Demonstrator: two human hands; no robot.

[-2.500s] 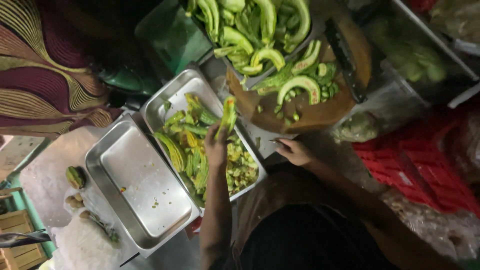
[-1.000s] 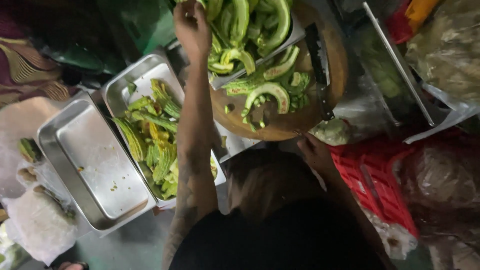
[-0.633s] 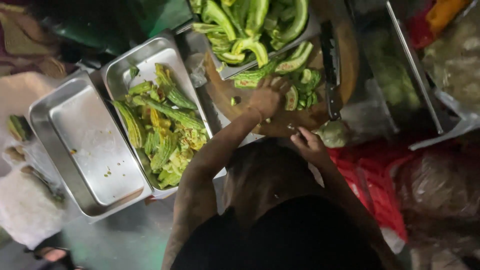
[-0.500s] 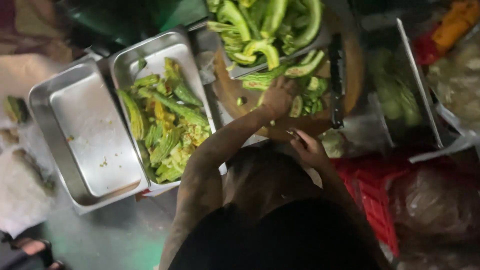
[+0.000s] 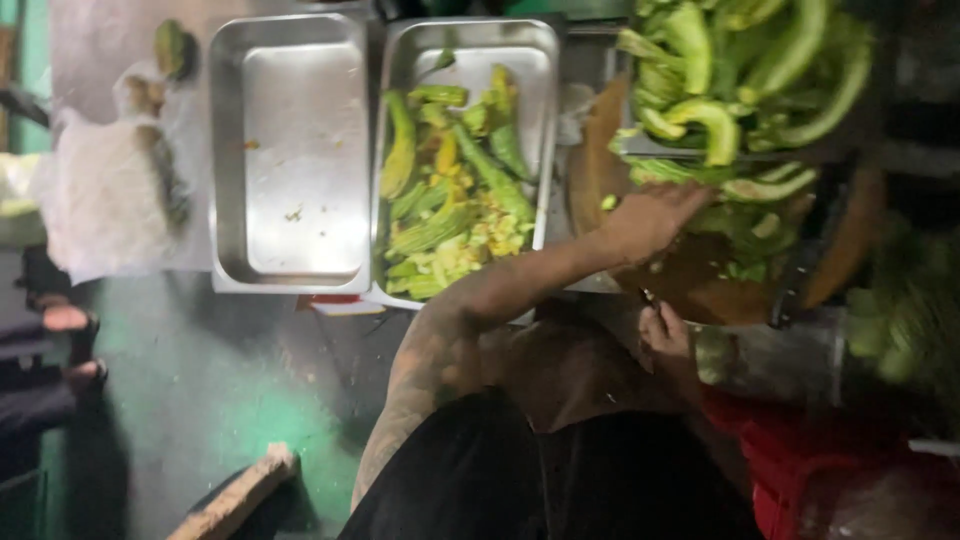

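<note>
Left hand [image 5: 650,215] moved onto cutting board [image 5: 690,290]

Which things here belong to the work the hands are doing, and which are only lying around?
In use:
- left hand
- right hand
- wooden cutting board
- green gourd pieces
- knife
- tray of cut pieces

Lying about:
- nearly empty metal tray
- white cloth
- red crate
</note>
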